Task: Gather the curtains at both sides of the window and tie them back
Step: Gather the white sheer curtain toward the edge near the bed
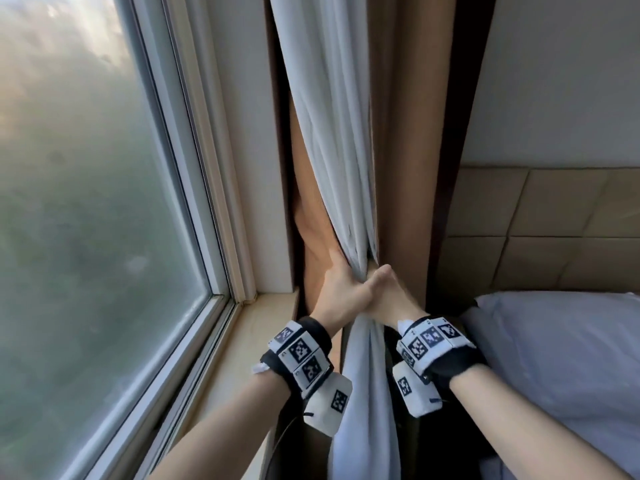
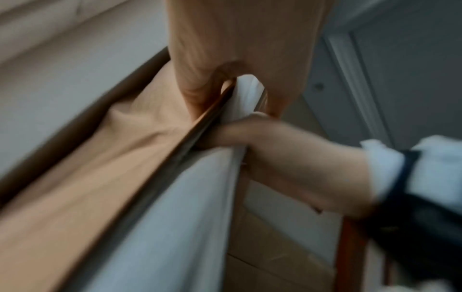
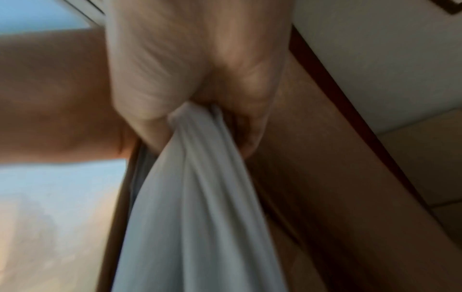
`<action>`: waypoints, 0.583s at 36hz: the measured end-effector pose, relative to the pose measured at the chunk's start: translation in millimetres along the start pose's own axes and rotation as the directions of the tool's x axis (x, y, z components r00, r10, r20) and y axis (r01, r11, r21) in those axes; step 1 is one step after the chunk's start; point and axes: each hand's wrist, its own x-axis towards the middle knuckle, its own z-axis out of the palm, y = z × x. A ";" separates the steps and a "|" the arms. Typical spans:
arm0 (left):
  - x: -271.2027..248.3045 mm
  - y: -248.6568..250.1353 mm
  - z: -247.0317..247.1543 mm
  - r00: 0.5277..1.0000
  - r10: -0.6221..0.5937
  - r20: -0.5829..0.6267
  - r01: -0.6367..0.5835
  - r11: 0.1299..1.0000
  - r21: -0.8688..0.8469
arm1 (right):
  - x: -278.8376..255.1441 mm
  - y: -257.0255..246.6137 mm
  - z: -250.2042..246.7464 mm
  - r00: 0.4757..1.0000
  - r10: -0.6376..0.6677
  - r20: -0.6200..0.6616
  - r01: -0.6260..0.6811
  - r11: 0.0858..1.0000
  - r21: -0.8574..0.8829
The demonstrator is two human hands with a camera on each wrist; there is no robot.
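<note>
**a:** so where are the curtains at right now?

**b:** bunched at the right side of the window (image 1: 86, 188), in the corner by the wall. there's a white sheer curtain (image 1: 332, 133) and a tan curtain (image 1: 405, 150) hanging together. both hands meet at one spot, just above sill (image 1: 263, 317) height.

**a:** hands actually gripping or just resting?

**b:** gripping. the right hand (image 1: 388, 296) has its fingers curled round the gathered white sheer, and the right wrist view shows the white folds squeezed out under the palm (image 3: 200, 69). the left hand (image 1: 341, 287) comes in from the window side, thumb against the right hand, fingers tucked in behind the tan fabric. from the left wrist view it looks wrapped round the bundle, but that shot is blurry so i'd only say probably both layers.

**a:** below the hands?

**b:** the sheer falls loose in a narrow column between the two wrists. each wrist has a black band (image 1: 313, 344) with checkered marker blocks.

**a:** anything else around?

**b:** a white pillow (image 1: 561, 348) just right of the curtains, a padded tan headboard (image 1: 547, 230) behind it.
</note>
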 end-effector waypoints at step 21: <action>5.8 -14.8 4.4 0.955 0.142 -0.260 -0.050 0.942 0.332 | 18.4 62.0 -14.5 0.975 -0.222 0.018 0.206 0.931 0.301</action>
